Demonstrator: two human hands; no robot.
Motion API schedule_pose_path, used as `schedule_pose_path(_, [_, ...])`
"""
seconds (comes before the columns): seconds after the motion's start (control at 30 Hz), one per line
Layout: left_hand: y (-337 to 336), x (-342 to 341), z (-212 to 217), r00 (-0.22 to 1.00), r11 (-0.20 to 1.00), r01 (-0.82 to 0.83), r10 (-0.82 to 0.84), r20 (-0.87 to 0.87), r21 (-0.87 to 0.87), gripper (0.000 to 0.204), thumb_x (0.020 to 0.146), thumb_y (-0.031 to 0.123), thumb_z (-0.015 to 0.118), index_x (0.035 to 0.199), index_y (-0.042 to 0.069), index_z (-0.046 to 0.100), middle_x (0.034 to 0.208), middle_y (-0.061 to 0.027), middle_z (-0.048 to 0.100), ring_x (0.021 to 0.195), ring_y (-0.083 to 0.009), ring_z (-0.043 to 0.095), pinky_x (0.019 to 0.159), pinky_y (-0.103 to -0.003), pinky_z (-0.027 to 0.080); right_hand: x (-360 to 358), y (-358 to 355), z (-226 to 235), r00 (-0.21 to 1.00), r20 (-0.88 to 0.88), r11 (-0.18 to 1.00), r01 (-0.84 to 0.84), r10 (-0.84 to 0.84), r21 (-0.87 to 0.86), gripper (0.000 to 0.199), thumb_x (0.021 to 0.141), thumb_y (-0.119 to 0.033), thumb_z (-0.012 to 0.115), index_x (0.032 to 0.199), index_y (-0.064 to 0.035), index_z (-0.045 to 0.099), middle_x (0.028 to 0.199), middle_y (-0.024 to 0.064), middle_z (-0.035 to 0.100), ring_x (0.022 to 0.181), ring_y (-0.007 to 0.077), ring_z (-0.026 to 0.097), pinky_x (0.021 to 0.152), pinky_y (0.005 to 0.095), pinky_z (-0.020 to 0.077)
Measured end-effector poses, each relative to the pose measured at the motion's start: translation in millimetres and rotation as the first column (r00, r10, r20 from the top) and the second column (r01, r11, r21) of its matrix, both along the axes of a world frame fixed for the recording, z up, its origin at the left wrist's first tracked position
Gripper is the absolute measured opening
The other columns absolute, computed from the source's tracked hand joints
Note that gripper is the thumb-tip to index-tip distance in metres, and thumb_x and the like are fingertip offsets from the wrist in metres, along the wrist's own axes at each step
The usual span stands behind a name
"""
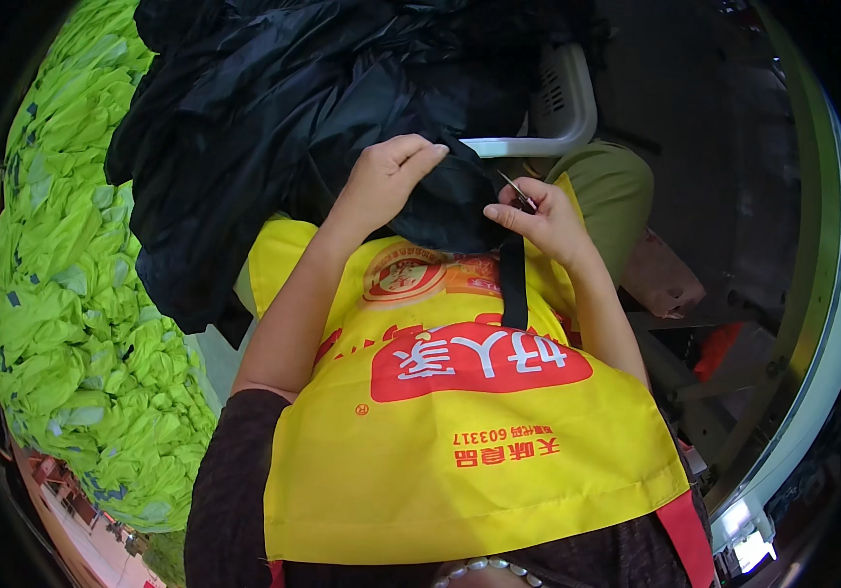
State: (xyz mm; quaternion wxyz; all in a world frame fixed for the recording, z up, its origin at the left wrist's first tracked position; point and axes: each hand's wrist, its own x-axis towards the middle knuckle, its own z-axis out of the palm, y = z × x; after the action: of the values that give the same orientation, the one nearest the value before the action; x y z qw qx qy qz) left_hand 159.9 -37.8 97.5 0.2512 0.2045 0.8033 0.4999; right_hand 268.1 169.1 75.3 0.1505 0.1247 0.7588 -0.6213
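- Left hand (388, 179): fingers curled over a fold of black fabric (450, 201), bunching it taut above the lap
- Right hand (538, 218): pinching small thread snips (517, 190) against the fabric edge; black strap (513, 284) hangs down
- Yellow apron (459, 441): covers the lap
- Black garment pile (264, 108): ahead, within reach
- Lime-green garment stack (77, 294): at left
- White plastic chair (557, 108): beyond the hands

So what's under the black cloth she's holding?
Under the black cloth lies a yellow apron over the lap, with a black strap hanging down. The cloth hides whatever lies directly beneath it.
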Motion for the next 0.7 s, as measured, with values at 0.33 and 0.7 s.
schedule_pose_path(0.33, [-2.1,7.1,-0.5,0.812,0.992,0.062,-0.114,-0.572,-0.110,0.017,0.081,0.017,0.063,0.089,0.003,0.062,0.089,-0.0078,0.061,0.087,-0.0242,0.054,0.081,-0.033,0.041,-41.8,-28.0,-13.0,0.970,-0.214,0.993,-0.106,0.116,0.059,0.027,0.073,-0.021,0.071,0.083,0.0001,0.057,0.067,0.0038,0.054,0.062,0.0117,0.048,0.057,0.0265,0.0398])
schedule_pose_path(0.7, [-8.1,62.8,-18.7,0.709,0.799,-0.600,0.508,0.489,0.038,0.098,0.067,0.034,0.076,0.135,0.003,0.013,0.128,-0.0231,0.029,0.114,-0.0278,0.039,0.093,-0.035,0.037,-43.6,-50.7,-5.8,0.846,0.337,0.458,0.513,-0.414,-0.726,0.029,0.081,-0.016,0.062,0.065,-0.0189,0.038,0.054,-0.0080,0.032,0.041,0.0026,0.027,0.036,0.0176,0.0183])
